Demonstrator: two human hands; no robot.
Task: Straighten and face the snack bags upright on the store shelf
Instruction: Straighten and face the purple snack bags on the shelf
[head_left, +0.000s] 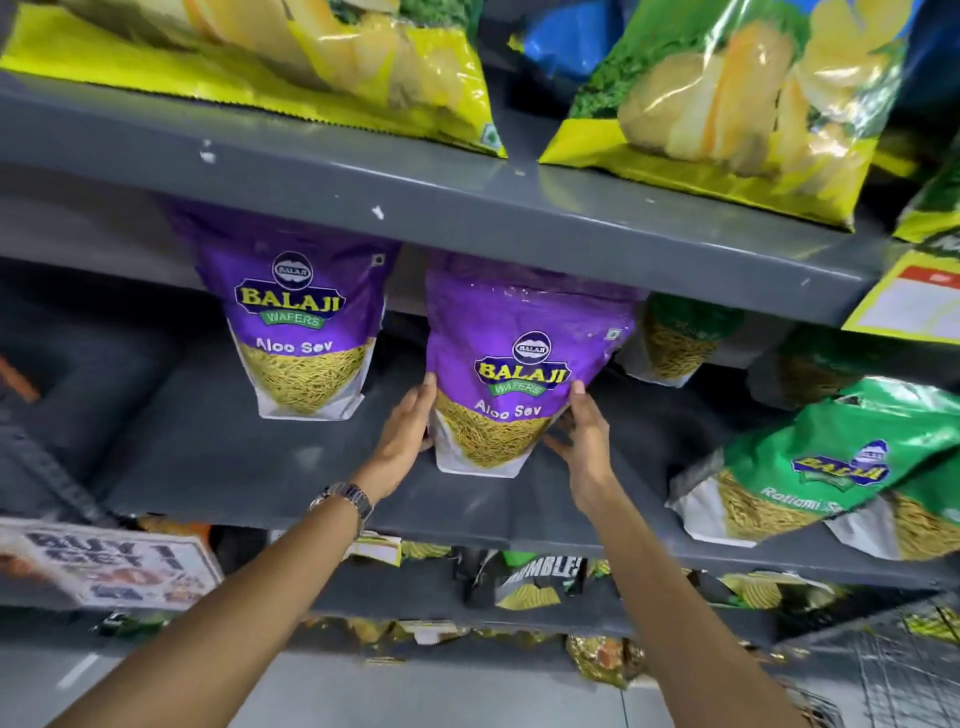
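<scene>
Both hands clasp the purple Aloo Sev bag (519, 374) by its side edges: left hand (408, 428) flat against one, right hand (584, 434) cupping the other. It stands upright on the grey shelf (249, 467). Bare shelf separates it from a second Aloo Sev bag (298, 322) to its left; green Ratlami Sev bags (810, 467) lean to its right.

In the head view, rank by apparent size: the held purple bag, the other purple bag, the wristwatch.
1. Held purple bag, nearer the camera, so only apparently bigger
2. Other purple bag
3. Wristwatch, clearly smallest

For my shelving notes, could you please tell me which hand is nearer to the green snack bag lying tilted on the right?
The right hand, gripping the purple bag's right edge, is nearer the green bag. The left hand holds the opposite edge.
</scene>
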